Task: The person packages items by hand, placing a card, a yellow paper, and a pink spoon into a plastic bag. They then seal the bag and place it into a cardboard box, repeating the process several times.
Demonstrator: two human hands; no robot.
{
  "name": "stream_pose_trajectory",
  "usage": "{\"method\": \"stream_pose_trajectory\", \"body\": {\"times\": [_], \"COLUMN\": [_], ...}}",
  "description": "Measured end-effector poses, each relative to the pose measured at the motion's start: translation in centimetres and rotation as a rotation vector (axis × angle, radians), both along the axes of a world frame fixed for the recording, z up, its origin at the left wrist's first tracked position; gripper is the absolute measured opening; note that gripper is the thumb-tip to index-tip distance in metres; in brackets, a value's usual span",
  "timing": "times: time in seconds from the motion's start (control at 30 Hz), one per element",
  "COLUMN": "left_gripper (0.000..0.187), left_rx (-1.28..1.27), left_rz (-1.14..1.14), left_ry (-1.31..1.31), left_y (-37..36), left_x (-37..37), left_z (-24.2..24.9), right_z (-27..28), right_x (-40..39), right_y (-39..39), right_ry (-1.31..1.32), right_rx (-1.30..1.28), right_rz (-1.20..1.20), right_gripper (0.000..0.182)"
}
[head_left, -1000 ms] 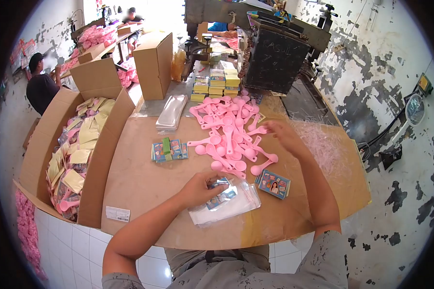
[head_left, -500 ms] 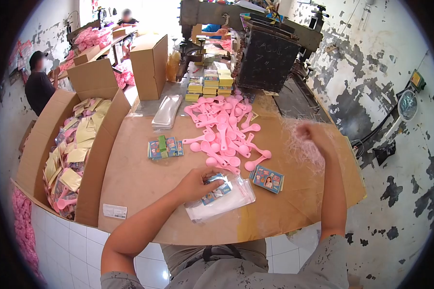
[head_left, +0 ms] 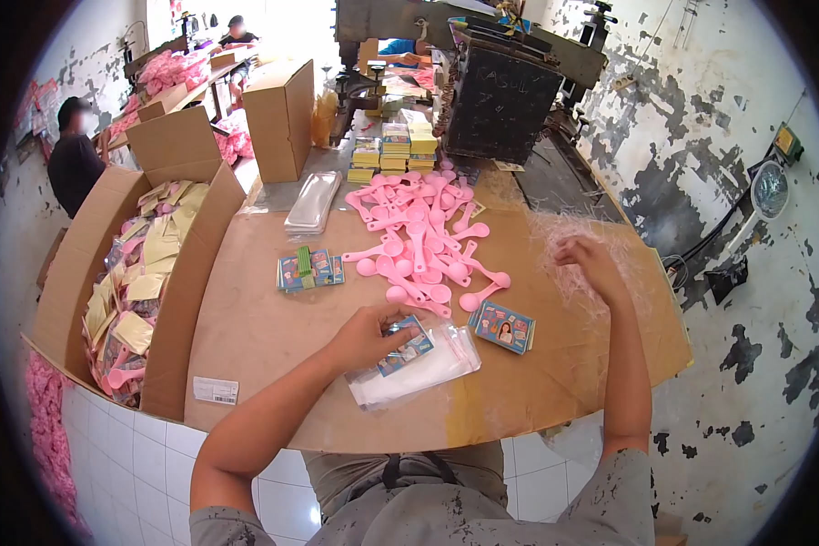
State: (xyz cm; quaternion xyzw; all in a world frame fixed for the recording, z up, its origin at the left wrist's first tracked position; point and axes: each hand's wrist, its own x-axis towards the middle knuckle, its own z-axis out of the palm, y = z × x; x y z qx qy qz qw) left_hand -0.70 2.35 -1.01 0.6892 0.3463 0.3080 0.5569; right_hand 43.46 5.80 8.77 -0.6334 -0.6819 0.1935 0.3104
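Observation:
My left hand (head_left: 373, 338) grips a small blue printed card (head_left: 406, 348), thumb on top, over a stack of clear plastic bags (head_left: 419, 375). Above a heap of thin clear plastic strips (head_left: 581, 289) at the right is my right hand (head_left: 593, 266), fingers loosely curved and apart, with nothing visible in them. Between the hands lies a stack of blue cards (head_left: 503, 328). Pink measuring spoons (head_left: 417, 238) form a pile just beyond the left hand. Another bundle of cards (head_left: 311, 269), with a green strip across it, rests to the left.
An open carton (head_left: 168, 364) full of spoons and cream cards stands left of the cardboard-covered table (head_left: 273, 364). More clear bags (head_left: 315, 202), stacked yellow-edged cards (head_left: 396, 150), a tall carton (head_left: 282, 123) and a black machine (head_left: 500, 105) are farther back. People (head_left: 77, 159) work beyond.
My right hand's fingers have loosened from a tighter curl, still over the strips. The card in my left hand shows more plainly above the bags, no longer under the clear film.

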Motion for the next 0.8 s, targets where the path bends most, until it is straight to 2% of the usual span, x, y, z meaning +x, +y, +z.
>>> {"method": "stream_pose_trajectory", "body": {"times": [0.07,0.17,0.33,0.43,0.53,0.63,0.67,0.73,0.8], "left_gripper": [0.033,0.032,0.028,0.026,0.024,0.024,0.025,0.027,0.028], "left_rx": [0.008,0.036,-0.054,-0.099,-0.104,-0.149,-0.188,-0.179,-0.167], "left_rz": [-0.001,0.013,0.039,0.05,0.101,0.087,0.114,0.09,0.081], "left_ry": [0.033,0.035,-0.13,-0.125,-0.184,-0.235,-0.234,-0.247,-0.26], "left_y": [-0.2,-0.4,-0.4,-0.5,-0.7,-0.4,-1.0,-0.8,-0.8], "left_x": [0.0,0.1,0.4,0.3,0.5,0.1,0.2,0.2,0.4], "left_z": [0.5,0.5,-0.6,0.1,1.1,1.3,2.7,1.8,1.5], "right_z": [-1.4,-2.9,-4.7,-6.3,-5.2,-2.2,-2.3,-2.5,-2.6], "right_x": [-1.6,-4.5,-11.3,-12.3,-13.2,-16.4,-16.9,-17.7,-18.6], "right_y": [-1.2,0.6,1.2,2.7,2.7,0.1,-0.6,-1.6,-1.9], "right_ry": [-1.122,-0.541,-0.261,-0.251,-0.185,0.318,0.453,0.72,0.836], "right_rx": [0.313,0.489,0.264,0.283,0.515,0.403,0.268,0.013,0.058], "right_rz": [-0.109,0.149,0.351,0.297,0.235,0.285,0.337,0.432,0.42], "right_gripper": [0.032,0.029,0.025,0.028,0.033,0.043,0.046,0.052,0.055]}}
